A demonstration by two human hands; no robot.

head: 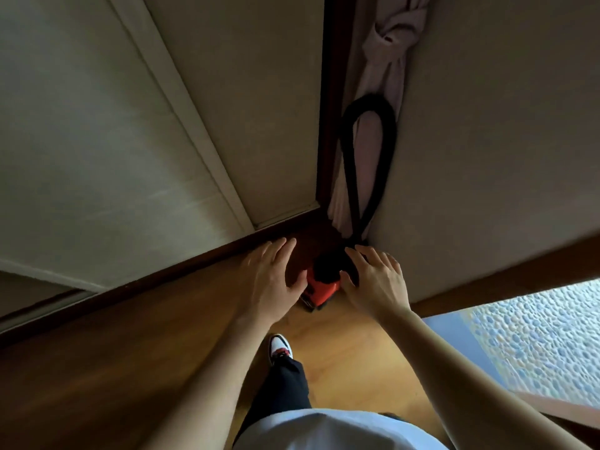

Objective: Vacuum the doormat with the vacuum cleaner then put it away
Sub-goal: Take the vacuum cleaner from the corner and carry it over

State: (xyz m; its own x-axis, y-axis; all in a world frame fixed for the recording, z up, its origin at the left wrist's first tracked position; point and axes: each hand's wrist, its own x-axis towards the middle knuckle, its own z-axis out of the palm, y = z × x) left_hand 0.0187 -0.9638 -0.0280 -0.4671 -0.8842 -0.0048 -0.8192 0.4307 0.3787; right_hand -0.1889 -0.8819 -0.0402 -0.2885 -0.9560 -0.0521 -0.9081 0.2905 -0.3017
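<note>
A small red and black vacuum cleaner (319,287) stands on the wooden floor in the corner where two walls meet. Its black hose (349,164) loops upward against the wall. My left hand (271,280) hovers at the vacuum's left side, fingers spread, thumb near the red body. On the right side my right hand (373,280) is spread too, its fingers over the black top. Neither hand grips anything. A blue pebble-patterned mat (539,336) lies at the right edge.
A knotted pale curtain (386,60) hangs in the corner behind the hose. A dark door frame (329,125) runs beside it. Dark baseboards (130,287) line the walls. My shoe (280,347) and trouser leg stand on the wooden floor (350,362).
</note>
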